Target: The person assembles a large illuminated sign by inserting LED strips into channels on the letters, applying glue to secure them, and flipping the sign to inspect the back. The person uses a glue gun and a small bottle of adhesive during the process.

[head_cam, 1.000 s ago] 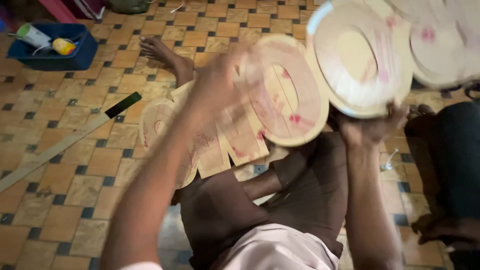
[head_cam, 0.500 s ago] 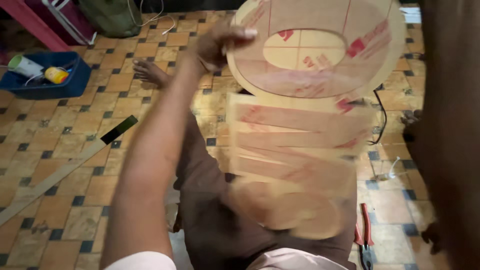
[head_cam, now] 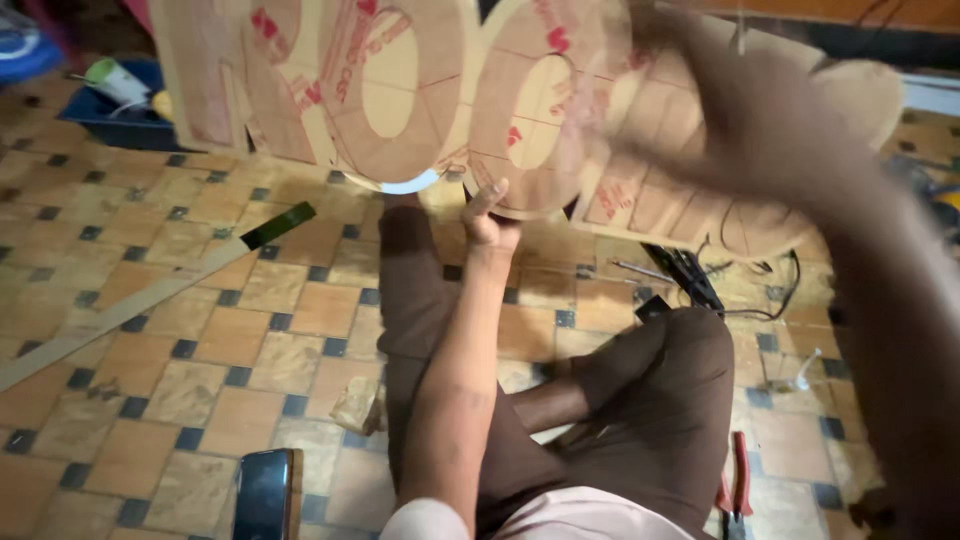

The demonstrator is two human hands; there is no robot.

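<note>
cutout letters sign [head_cam: 420,90], upper frame: thin, stiff, light, likely floppy. left hand [head_cam: 488,222] grips lower edge; right hand [head_cam: 770,120] blurred, grip unclear.

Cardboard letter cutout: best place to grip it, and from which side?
Grip the cutout by its lower rim, from below, probably. It is held up above the lap, a flat, wide sheet with large oval holes; the left hand already touches that lower edge, while the right hand, blurred, is at its right part. A pinch on solid board between holes, hands spread wide, should limit flexing.
</note>
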